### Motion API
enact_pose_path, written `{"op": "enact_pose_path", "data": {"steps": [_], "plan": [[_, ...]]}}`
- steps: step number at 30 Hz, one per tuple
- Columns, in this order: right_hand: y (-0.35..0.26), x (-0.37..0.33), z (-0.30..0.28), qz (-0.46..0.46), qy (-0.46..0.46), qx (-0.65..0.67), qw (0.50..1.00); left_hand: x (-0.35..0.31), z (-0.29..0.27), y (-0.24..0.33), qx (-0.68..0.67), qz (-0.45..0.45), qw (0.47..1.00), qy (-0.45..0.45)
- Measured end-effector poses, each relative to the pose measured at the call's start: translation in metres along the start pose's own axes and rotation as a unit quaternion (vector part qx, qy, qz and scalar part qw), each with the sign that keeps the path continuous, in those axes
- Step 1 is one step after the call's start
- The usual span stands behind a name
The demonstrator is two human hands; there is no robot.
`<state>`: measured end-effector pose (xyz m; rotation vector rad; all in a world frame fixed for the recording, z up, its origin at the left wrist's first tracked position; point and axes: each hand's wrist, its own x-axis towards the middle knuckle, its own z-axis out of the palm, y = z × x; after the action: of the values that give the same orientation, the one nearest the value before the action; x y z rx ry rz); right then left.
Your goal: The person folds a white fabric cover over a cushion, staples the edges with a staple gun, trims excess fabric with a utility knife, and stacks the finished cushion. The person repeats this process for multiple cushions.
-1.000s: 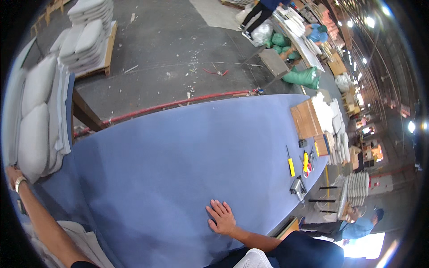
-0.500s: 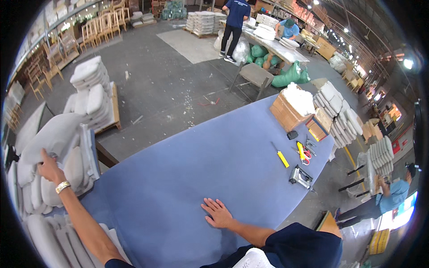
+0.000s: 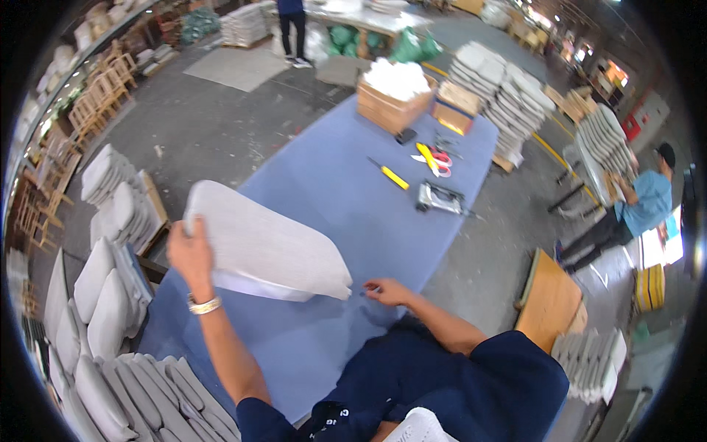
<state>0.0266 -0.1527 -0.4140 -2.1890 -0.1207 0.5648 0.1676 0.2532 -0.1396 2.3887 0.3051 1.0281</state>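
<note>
My left hand (image 3: 190, 254) grips the left end of a grey padded seat cushion (image 3: 269, 239), fingers over its edge and a metal-banded watch on the wrist. The cushion is tilted above the blue-covered table (image 3: 324, 166), its pale underside partly showing. Just off the cushion's right tip, my right hand (image 3: 388, 292) is apart from it, fingers loosely curled with a gap at the thumb and nothing visible between them. Several more cushions (image 3: 110, 313) are stacked at the table's left, and a row of them (image 3: 140, 394) stands at the lower left.
On the table lie a staple gun (image 3: 440, 197), a yellow-handled screwdriver (image 3: 394, 177), a yellow tool (image 3: 426, 158) and red-handled scissors (image 3: 442, 158). Farther back stands a cardboard box (image 3: 390, 107) of white stuffing. A co-worker in blue (image 3: 644, 202) stands at the right.
My left hand has lifted a cushion off the left stack and brought it right, over the table. My right hand has left the tabletop, and its fingers have curled. The view has turned.
</note>
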Motion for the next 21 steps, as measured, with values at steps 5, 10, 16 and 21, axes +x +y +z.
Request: {"op": "enact_pose_path", "data": {"steps": [5, 10, 16, 21], "plan": [[0.092, -0.115, -0.035, 0.165, 0.156, 0.148, 0.963, -0.042, 0.009, 0.052, -0.033, 0.054, 0.993, -0.104], [0.161, -0.128, -0.086, 0.175, 0.261, 0.086, 0.945, -0.044, -0.014, 0.125, -0.134, -0.092, 0.955, -0.247], [0.173, -0.027, -0.238, 0.081, 0.368, -0.034, 0.926, -0.067, 0.006, 0.198, -0.223, -0.107, 0.938, -0.244], [0.213, 0.075, -0.371, 0.048, 0.393, -0.075, 0.915, -0.079, 0.047, 0.243, 0.056, 0.218, 0.97, -0.093]]}}
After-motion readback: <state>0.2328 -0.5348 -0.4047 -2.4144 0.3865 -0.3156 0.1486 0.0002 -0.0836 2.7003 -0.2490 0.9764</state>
